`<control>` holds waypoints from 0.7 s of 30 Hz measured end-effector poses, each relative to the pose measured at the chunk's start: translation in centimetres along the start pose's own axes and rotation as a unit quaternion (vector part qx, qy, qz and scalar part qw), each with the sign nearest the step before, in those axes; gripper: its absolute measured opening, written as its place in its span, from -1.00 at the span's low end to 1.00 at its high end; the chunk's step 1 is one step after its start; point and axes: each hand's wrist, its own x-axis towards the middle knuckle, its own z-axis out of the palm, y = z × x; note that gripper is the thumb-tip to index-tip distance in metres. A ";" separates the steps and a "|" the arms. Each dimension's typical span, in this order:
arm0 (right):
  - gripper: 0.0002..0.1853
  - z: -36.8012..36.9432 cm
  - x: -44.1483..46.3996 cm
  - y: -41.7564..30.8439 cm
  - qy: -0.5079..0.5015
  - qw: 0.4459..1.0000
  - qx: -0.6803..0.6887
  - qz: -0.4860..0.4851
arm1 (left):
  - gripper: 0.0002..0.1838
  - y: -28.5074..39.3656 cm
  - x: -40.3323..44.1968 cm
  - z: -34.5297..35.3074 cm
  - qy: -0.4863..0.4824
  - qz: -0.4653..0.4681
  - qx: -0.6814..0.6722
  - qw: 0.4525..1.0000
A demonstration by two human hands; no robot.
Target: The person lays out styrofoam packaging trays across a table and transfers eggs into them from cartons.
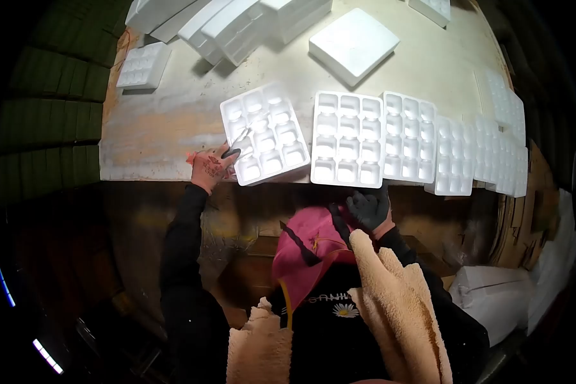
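Note:
At the table's front edge, my left hand (211,169) is closed around a small tool (238,142) with slim silvery ends and a dark handle; its exact kind is unclear. The tool's tips reach over the left side of a white foam tray (267,142) with square pockets, which lies slightly turned. My right hand (368,208) wears a dark grey glove and is below the table edge, close to a pink cloth pouch (310,240) with black straps. Its fingers are curled, and what they hold, if anything, is hidden. Above it lies a second pocketed foam tray (347,160).
More foam trays (408,160) line the front edge to the right. An upside-down tray (354,45) and a leaning stack (237,29) are at the back of the pale table (166,128). A small tray (143,66) sits far left. A white sack (493,297) stands lower right.

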 end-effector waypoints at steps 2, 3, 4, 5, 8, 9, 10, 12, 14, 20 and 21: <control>-0.56 0.0 -2.5 -5.6 -0.023 0.856 0.447 0.258 | -0.51 -2.7 -0.7 -1.2 -0.037 0.037 -0.009 0.999; -0.50 0.1 -3.7 -9.0 0.043 0.716 0.586 0.376 | -0.46 -2.9 -0.4 -2.4 -0.061 0.055 -0.020 0.996; -0.51 -0.9 -3.5 -9.4 -0.003 0.792 0.503 0.345 | -0.42 -3.2 -0.1 -3.6 -0.086 0.073 -0.032 0.993; -0.51 -2.0 -3.4 -9.8 -0.040 0.857 0.410 0.309 | -0.37 -3.4 0.2 -4.8 -0.110 0.089 -0.044 0.989; -0.54 -4.3 7.3 -18.6 0.043 0.997 -0.062 0.034 | -0.37 -7.2 7.0 -7.7 0.047 0.011 -0.176 0.983; -0.46 -4.5 12.5 -19.9 0.099 0.975 -0.193 -0.055 | -0.42 -7.7 10.7 -9.2 0.100 -0.025 -0.209 0.972; -0.38 -4.5 18.2 -20.3 0.151 0.934 -0.310 -0.096 | -0.47 -7.8 15.6 -10.8 0.135 -0.070 -0.227 0.962; 0.01 -3.6 28.4 -18.5 0.178 0.836 -0.518 -0.021 | -0.51 -6.9 24.7 -13.6 0.137 -0.167 -0.225 0.950; 0.23 -1.3 33.7 -19.5 0.034 0.792 -0.590 0.157 | -0.51 -6.2 31.9 -15.4 0.045 -0.219 -0.169 0.960; -0.30 -2.3 33.8 -13.5 0.071 0.750 -0.655 0.064 | -0.71 -9.2 39.1 -11.7 -0.043 -0.176 0.061 0.982; -0.35 -3.8 32.7 -12.6 0.111 0.755 -0.647 0.006 | -0.73 -9.4 38.4 -12.7 -0.049 -0.156 0.064 0.985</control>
